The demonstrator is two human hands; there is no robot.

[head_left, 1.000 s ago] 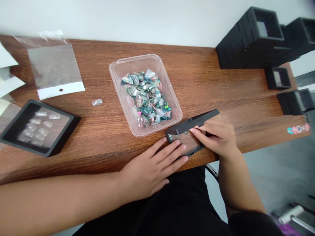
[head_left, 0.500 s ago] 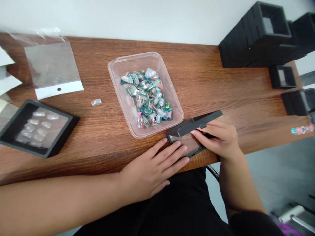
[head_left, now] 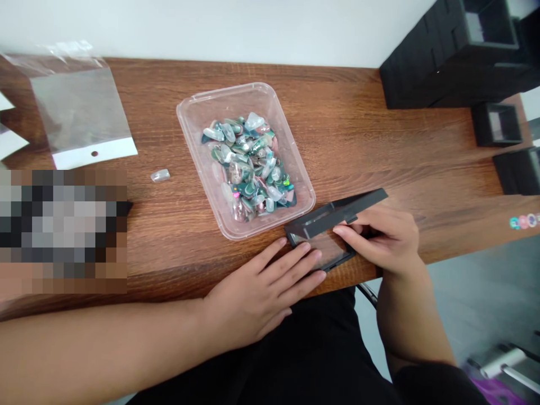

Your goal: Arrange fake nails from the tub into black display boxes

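Observation:
A small black display case (head_left: 337,214) with a clear window stands partly unfolded at the table's front edge, its lid tilted up over its base. My left hand (head_left: 270,287) lies flat, fingers spread, with the fingertips on the base's left side. My right hand (head_left: 386,239) is closed on the case's right side, its thumb reaching in between lid and base; the other fingertips are hidden behind the lid. Just beyond the case, a clear plastic tub (head_left: 198,163) holds many green, pink and clear false nails (head_left: 248,163).
One clear false nail (head_left: 161,175) lies left of the tub. A clear bag (head_left: 80,112) with a white strip lies farther left, above a pixelated dark object (head_left: 63,225). Black boxes (head_left: 426,62) are stacked at the back right, with smaller ones (head_left: 498,124) beside them.
The view has shifted slightly. My right hand has moved a little to the right at the case, while my left hand stays put. The black frame of false nails at left is now pixelated.

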